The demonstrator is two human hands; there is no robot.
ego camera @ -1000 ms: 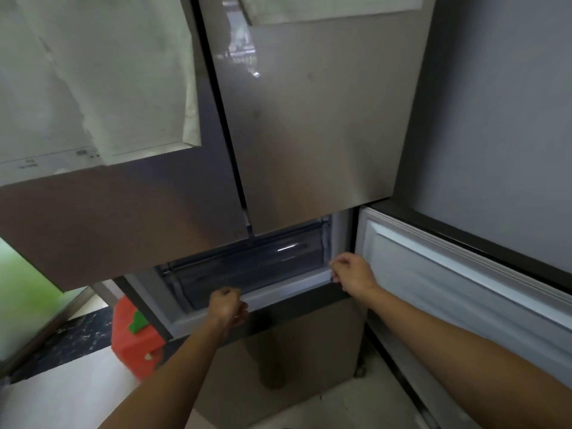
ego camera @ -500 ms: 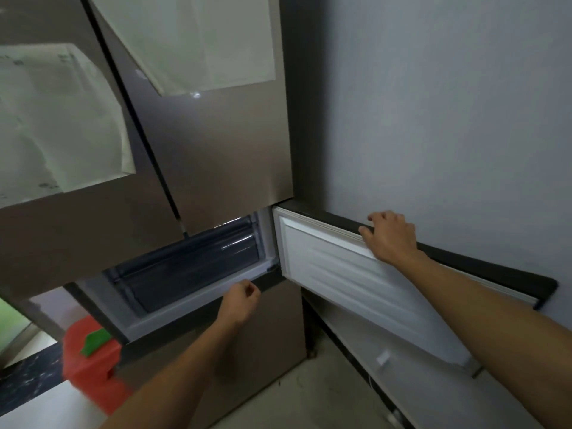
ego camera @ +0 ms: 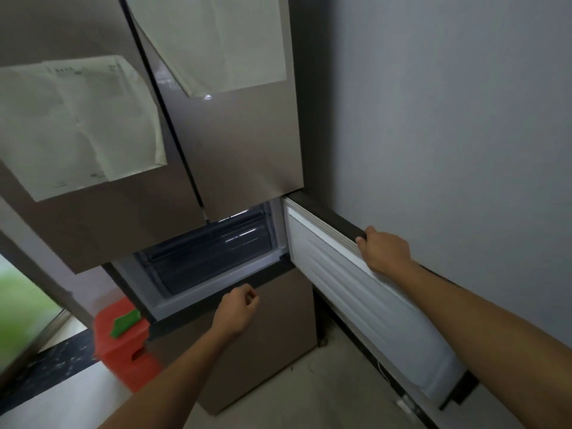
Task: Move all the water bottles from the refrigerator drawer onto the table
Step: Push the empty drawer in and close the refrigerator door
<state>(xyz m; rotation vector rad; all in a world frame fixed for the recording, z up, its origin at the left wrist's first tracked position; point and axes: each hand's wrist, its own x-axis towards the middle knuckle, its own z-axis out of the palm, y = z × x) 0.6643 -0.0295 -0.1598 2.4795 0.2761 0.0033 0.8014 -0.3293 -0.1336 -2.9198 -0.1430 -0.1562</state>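
Note:
A brown refrigerator stands before me with its middle compartment door (ego camera: 365, 292) swung wide open to the right, white inner side showing. My right hand (ego camera: 385, 250) grips the top edge of that door. Inside the opening sits a dark translucent drawer (ego camera: 210, 252), pushed in; no water bottles are visible through it. My left hand (ego camera: 236, 309) hovers just below the compartment's lower rim with fingers loosely curled, holding nothing.
A grey wall (ego camera: 448, 119) lies right behind the open door. A red plastic stool (ego camera: 123, 345) with a green piece on it stands on the floor at the left. Papers (ego camera: 80, 125) hang on the upper doors. The lower fridge door (ego camera: 257, 351) is closed.
The compartment door swung further open to the right. My right hand went from the compartment's rim to the door's top edge. My left hand let go of the rim and dropped slightly below it.

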